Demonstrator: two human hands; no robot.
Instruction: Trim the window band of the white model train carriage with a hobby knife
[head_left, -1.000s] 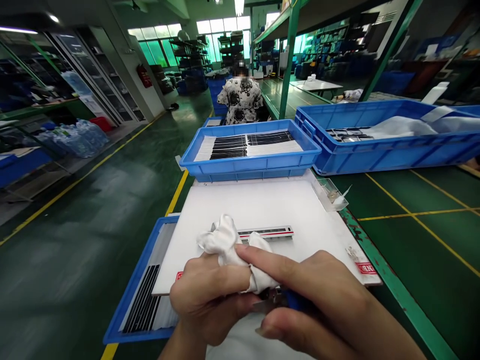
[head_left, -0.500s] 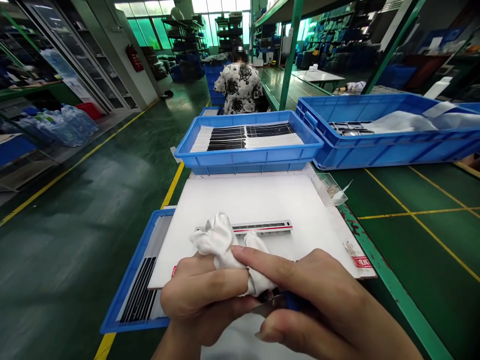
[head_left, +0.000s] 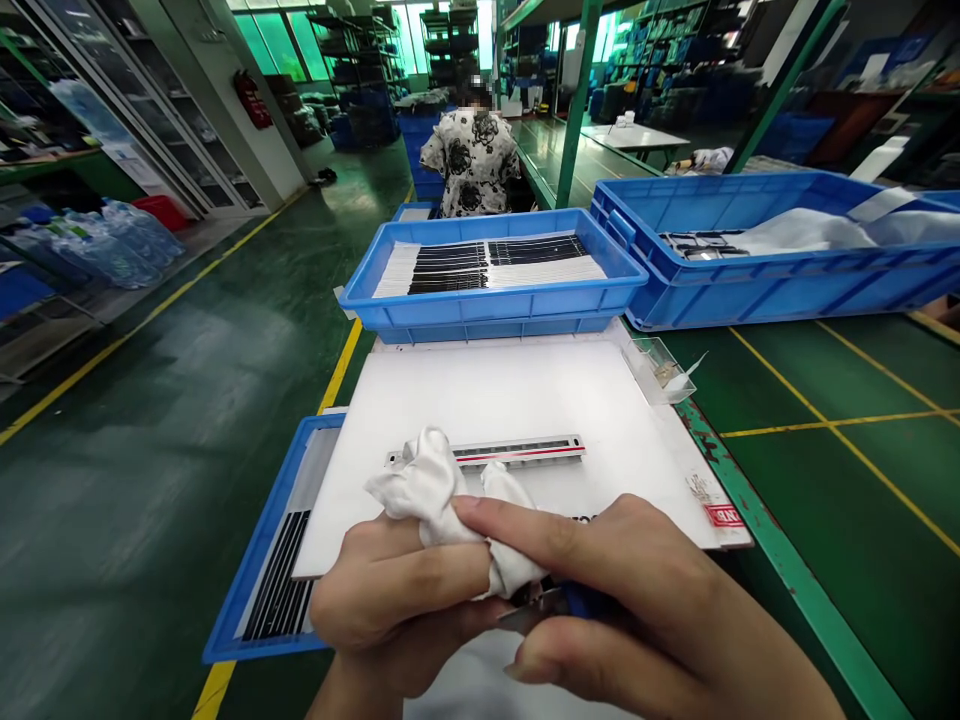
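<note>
My left hand (head_left: 405, 585) is closed around a bunched white cloth (head_left: 431, 485). My right hand (head_left: 645, 590) grips a small knife (head_left: 532, 608) with a blue handle, mostly hidden in the palm. Its index finger presses on the cloth, while the thumb lies below the blade. Between the hands, the blade sits just under the cloth; a dark bit shows there, too hidden to name. Beyond the hands, a narrow silver fixture (head_left: 525, 452) with a red line lies across the white board (head_left: 465, 385), partly covered by the cloth.
A blue tray (head_left: 495, 305) of black strips stands behind the board. To its right is a larger blue crate (head_left: 787, 290). Another blue tray (head_left: 262, 590) sits low at left. A clear box (head_left: 664, 372) rests at the board's right edge. A person (head_left: 474, 160) sits ahead.
The view has shifted slightly. Both hands keep nearly the same hold on the cloth and knife, having moved a touch to the left in the picture.
</note>
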